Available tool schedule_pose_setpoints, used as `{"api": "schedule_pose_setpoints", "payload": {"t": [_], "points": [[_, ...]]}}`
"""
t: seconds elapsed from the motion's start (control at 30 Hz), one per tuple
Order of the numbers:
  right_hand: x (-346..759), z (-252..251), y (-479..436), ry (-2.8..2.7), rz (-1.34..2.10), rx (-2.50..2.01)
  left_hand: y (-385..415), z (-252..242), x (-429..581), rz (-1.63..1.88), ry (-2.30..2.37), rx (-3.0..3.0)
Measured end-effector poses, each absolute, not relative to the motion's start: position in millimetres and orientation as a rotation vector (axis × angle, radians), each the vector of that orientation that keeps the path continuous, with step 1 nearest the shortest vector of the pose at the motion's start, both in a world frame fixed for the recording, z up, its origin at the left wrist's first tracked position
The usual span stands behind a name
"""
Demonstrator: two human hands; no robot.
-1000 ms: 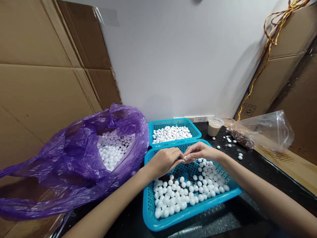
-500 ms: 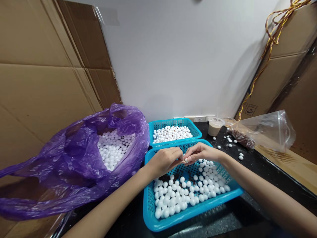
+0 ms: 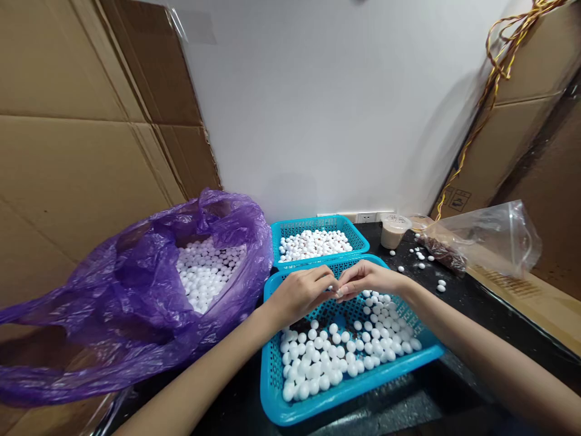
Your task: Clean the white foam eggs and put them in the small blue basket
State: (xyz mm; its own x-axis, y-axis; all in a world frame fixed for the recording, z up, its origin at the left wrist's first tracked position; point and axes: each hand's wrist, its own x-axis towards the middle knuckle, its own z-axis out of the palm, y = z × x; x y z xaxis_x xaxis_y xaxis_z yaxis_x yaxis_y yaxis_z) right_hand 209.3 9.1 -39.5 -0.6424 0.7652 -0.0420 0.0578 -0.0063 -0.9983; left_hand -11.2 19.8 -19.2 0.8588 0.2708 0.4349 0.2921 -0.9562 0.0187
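Grip narrow on both sides: your left hand (image 3: 299,295) and right hand (image 3: 370,278) pinched a white ball (image 3: 339,293) between the fingertips, over the far end of the front basket (image 3: 385,376). More balls lay in that basket, with dark crumbs (image 3: 302,326) among them. A slack pinch risked dropping the ball back among them. A harder knock could have sent it over the rim, across the table (image 3: 458,315), towards the strays (image 3: 440,287).
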Motion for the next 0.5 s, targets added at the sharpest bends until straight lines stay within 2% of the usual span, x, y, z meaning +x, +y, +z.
{"api": "schedule_pose_setpoints", "payload": {"t": [0.5], "points": [[210.2,-41.4,11.1,-1.663,1.735,-0.897,18.0,-16.1,-9.3,-0.443,-0.519,-2.978]]}}
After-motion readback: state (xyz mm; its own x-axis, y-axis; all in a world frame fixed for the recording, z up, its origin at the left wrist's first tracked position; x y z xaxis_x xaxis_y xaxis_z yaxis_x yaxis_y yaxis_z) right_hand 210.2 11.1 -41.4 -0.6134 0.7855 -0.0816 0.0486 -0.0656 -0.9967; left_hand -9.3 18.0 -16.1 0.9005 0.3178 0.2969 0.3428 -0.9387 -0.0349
